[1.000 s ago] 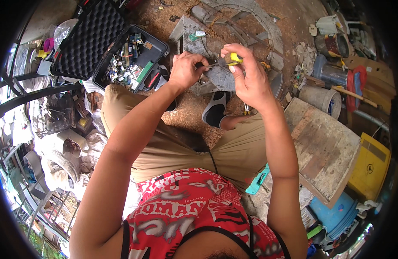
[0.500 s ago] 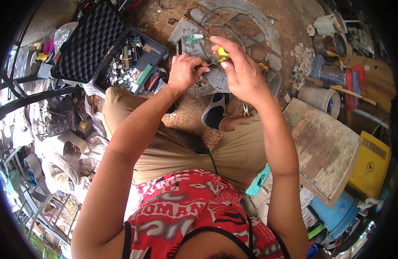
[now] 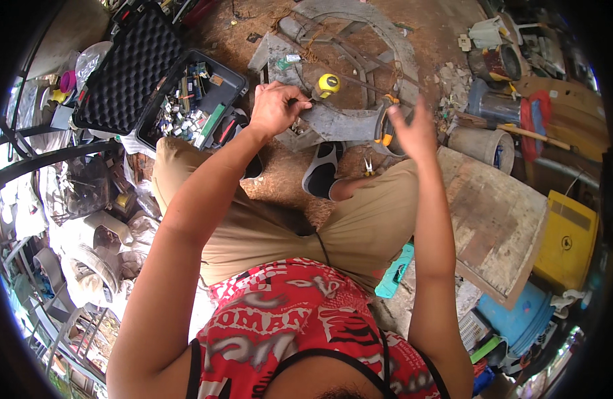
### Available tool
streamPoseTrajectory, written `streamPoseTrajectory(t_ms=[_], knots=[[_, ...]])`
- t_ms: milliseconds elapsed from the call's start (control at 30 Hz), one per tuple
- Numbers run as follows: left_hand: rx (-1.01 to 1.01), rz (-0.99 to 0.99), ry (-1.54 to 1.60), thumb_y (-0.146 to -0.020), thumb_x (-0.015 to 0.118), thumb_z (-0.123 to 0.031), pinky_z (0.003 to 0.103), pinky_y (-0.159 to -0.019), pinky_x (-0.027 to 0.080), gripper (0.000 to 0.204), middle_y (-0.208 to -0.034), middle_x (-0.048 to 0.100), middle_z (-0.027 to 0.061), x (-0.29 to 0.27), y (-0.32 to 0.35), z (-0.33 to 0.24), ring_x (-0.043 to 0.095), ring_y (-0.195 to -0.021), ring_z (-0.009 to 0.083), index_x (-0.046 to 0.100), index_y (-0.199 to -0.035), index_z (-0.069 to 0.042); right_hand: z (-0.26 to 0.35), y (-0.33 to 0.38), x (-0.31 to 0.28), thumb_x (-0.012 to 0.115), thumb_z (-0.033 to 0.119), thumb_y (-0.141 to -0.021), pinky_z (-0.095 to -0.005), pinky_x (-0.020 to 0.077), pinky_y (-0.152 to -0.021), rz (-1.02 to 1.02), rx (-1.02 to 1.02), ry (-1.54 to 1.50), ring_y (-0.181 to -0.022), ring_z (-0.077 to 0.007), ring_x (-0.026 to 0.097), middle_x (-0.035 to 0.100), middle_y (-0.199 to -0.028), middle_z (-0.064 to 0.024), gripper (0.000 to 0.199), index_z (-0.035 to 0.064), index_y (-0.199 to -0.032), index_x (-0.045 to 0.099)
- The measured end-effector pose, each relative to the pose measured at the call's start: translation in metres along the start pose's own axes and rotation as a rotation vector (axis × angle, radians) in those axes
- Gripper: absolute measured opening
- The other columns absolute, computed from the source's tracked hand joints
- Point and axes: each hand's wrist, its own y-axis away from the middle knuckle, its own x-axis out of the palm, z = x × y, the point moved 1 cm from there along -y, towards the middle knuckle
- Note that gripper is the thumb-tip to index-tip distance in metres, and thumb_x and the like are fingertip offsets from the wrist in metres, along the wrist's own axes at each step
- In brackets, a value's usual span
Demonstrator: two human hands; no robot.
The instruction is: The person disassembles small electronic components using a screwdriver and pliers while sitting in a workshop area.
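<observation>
The person's left hand (image 3: 276, 108) leans over the left part of the grey slab (image 3: 343, 124), thumb and fingertips pinched narrow on a small dark piece (image 3: 310, 104), its long axis hidden; the right hand (image 3: 416, 130), blurred, hangs past the slab's right end, thumb and fingers apart, beside an orange-and-black tool (image 3: 382, 123), contact impossible to tell. Bare slab lies between the hands; a yellow round-topped tool (image 3: 328, 84) sits by its inner edge; the orange-and-black tool's long axis runs roughly from far to near.
</observation>
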Motion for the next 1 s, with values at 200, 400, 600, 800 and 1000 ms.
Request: streamPoseTrajectory(t_ms=[200, 400, 600, 800, 1000], knots=[[0.06, -0.043, -0.008, -0.078, 0.077, -0.034, 0.038, -0.085, 0.035, 0.015, -0.081, 0.07, -0.0013, 0.002, 0.002, 0.004, 0.058, -0.089, 0.0211, 0.072, -0.08, -0.019, 0.005, 0.001, 0.039, 0.068, 0.052, -0.081, -0.0452, 0.0454, -0.1, 0.318, 0.107, 0.136, -0.118, -0.0456, 0.054, 0.042, -0.137, -0.0351, 0.096, -0.0035, -0.147, 0.025], [0.059, -0.047, -0.006, -0.077, 0.077, -0.033, 0.037, -0.085, 0.035, 0.015, -0.079, 0.069, -0.0004, 0.002, 0.002, 0.004, 0.058, -0.088, 0.0201, 0.071, -0.079, -0.019, 0.033, 0.012, -0.024, 0.056, 0.023, -0.08, -0.0404, 0.052, -0.077, 0.251, 0.121, -0.577, -0.09, -0.0325, 0.064, 0.061, -0.104, -0.021, 0.063, -0.0036, -0.135, 0.039], [0.033, -0.023, 0.007, -0.078, 0.077, -0.032, 0.037, -0.087, 0.034, 0.014, -0.079, 0.068, 0.0, 0.002, 0.003, 0.006, 0.058, -0.089, 0.0207, 0.071, -0.08, -0.019, 0.122, 0.054, -0.137, 0.067, 0.013, -0.079, -0.03, 0.0488, -0.079, -0.411, -0.755, -0.635, -0.086, -0.0161, 0.058, 0.058, -0.102, -0.0121, 0.064, -0.006, -0.133, 0.038], [0.063, -0.024, 0.024, -0.078, 0.077, -0.031, 0.038, -0.087, 0.035, 0.014, -0.08, 0.069, 0.0003, 0.003, 0.002, 0.001, 0.058, -0.089, 0.0215, 0.071, -0.08, -0.019, 0.131, 0.057, -0.109, 0.072, 0.016, -0.081, -0.0301, 0.0507, -0.067, -0.08, -0.768, -0.313, -0.078, -0.0179, 0.061, 0.06, -0.094, -0.0109, 0.063, -0.0094, -0.131, 0.044], [0.062, -0.057, -0.012, -0.078, 0.077, -0.035, 0.038, -0.085, 0.036, 0.019, -0.08, 0.068, 0.0004, 0.002, 0.005, 0.006, 0.059, -0.086, 0.0217, 0.07, -0.08, -0.017, 0.143, 0.059, -0.133, 0.073, 0.013, -0.077, -0.0282, 0.0481, -0.055, -0.316, -0.635, -0.66, -0.068, -0.0152, 0.057, 0.061, -0.091, -0.0111, 0.066, -0.0073, -0.134, 0.045]])
